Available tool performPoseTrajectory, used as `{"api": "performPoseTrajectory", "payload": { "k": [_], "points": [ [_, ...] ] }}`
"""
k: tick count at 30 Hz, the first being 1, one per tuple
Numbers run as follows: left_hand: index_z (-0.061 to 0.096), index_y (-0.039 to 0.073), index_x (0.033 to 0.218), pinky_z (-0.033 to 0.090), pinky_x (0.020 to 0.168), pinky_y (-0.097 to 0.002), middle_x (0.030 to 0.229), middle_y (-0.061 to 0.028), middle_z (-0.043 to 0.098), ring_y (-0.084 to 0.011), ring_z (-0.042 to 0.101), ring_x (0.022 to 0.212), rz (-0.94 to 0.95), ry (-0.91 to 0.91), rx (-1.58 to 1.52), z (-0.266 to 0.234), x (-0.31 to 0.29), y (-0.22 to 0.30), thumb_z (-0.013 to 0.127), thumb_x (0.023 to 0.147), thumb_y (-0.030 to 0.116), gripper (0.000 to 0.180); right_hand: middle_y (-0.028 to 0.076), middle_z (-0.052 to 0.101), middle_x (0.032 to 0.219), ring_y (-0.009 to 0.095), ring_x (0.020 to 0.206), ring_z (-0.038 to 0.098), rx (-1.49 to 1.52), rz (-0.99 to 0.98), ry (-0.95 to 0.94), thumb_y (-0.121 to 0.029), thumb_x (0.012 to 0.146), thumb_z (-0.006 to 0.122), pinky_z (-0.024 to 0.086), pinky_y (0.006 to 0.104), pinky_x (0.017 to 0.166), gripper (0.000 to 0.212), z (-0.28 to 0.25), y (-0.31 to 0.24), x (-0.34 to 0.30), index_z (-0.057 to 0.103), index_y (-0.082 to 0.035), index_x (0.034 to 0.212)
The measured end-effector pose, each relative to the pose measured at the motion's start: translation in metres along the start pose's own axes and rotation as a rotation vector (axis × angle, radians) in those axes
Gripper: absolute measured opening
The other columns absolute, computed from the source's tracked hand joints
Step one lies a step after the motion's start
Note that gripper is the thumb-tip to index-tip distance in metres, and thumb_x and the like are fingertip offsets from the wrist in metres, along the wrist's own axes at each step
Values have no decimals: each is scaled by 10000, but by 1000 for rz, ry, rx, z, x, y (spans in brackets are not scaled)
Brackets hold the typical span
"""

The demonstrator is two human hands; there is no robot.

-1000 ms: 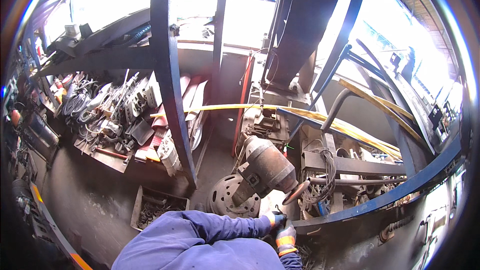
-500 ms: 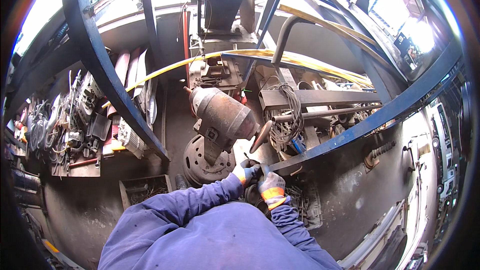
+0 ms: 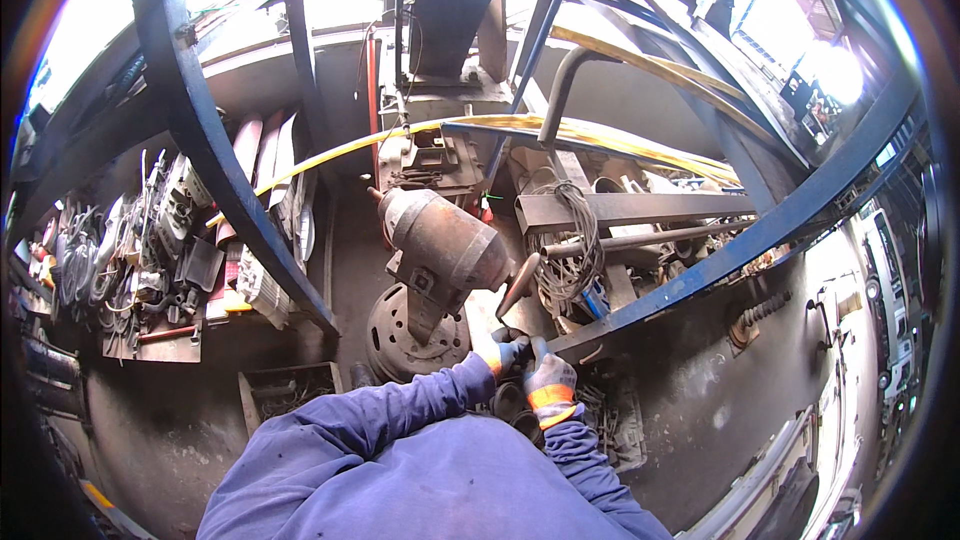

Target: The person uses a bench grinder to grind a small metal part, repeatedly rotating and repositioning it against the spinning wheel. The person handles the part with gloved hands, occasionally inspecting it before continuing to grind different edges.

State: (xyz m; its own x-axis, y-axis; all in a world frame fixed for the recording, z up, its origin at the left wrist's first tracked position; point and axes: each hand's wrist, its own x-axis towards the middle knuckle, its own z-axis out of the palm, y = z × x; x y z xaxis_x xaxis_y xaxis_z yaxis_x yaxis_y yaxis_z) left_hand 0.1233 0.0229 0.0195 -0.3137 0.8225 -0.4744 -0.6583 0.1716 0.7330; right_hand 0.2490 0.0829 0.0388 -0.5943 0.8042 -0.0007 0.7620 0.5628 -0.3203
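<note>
A rusty bench grinder stands ahead of me, mounted on a perforated steel wheel rim. Its thin grinding disc sits on the right end, just beyond my hands. My left hand, in a grey work glove with an orange cuff, is closed below the disc. Close beside it my right hand, gloved alike, is closed too, the fingers meeting at one spot. Between them is a small dark piece, mostly covered by the fingers; its kind cannot be told. Whether it touches the disc is unclear.
A blue steel beam slants past my right hand. Coiled grey cable hangs over a metal channel behind it. A yellow hose arches across the back. Piled parts fill the left, and a scrap box stands on the floor.
Both hands have shifted slightly to the right, staying close together below the disc. The view has tilted a little; the grinder stands as before.
</note>
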Motion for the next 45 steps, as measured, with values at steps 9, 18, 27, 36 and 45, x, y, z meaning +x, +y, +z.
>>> {"api": "performPoseTrajectory", "payload": {
  "k": [9, 18, 27, 36, 45],
  "points": [
    [608, 34, 1175, 518, 671, -287, 921, -30, 643, -126, 605, 775, -33, -35, -55, 5, -7, 4, 599, 955, 196, 273, 218, 671, 752, 418, 742, 665, -63, -32, -32, -273, 826, 637, 523, 499, 652, 305, -24, -9, 1, 639, -167, 1111],
    [611, 48, 1113, 513, 667, -283, 907, -20, 635, -104, 593, 769, 52, -55, 77, 1, -12, 3, 619, 963, 183, 202, 187, 654, 712, 414, 706, 656, 50, -108, 34, -169, 837, 598, 506, 511, 605, 312, -28, -14, -7, 613, -193, 1148],
    [615, 47, 1069, 475, 693, -252, 894, 8, 617, -85, 552, 790, 160, -51, 2, 0, -24, 9, 587, 963, 128, 137, 173, 687, 859, 391, 760, 666, 165, -195, 79, -119, 842, 578, 521, 470, 630, 299, -24, -18, -3, 599, -164, 1137],
    [617, 36, 1057, 495, 705, -269, 907, -2, 630, -100, 571, 798, 159, -50, 48, 0, -16, 6, 612, 960, 157, 156, 174, 681, 812, 395, 743, 663, 171, -184, 116, -114, 840, 580, 515, 478, 621, 295, -30, -23, -6, 605, -169, 1128],
    [608, 32, 1052, 495, 728, -279, 913, -15, 628, -107, 565, 819, 159, -112, 150, 5, -13, 2, 634, 955, 182, 180, 185, 660, 759, 411, 723, 650, 188, -128, 125, -124, 833, 598, 495, 494, 606, 316, -32, -11, -11, 607, -187, 1143]
  ]
}}
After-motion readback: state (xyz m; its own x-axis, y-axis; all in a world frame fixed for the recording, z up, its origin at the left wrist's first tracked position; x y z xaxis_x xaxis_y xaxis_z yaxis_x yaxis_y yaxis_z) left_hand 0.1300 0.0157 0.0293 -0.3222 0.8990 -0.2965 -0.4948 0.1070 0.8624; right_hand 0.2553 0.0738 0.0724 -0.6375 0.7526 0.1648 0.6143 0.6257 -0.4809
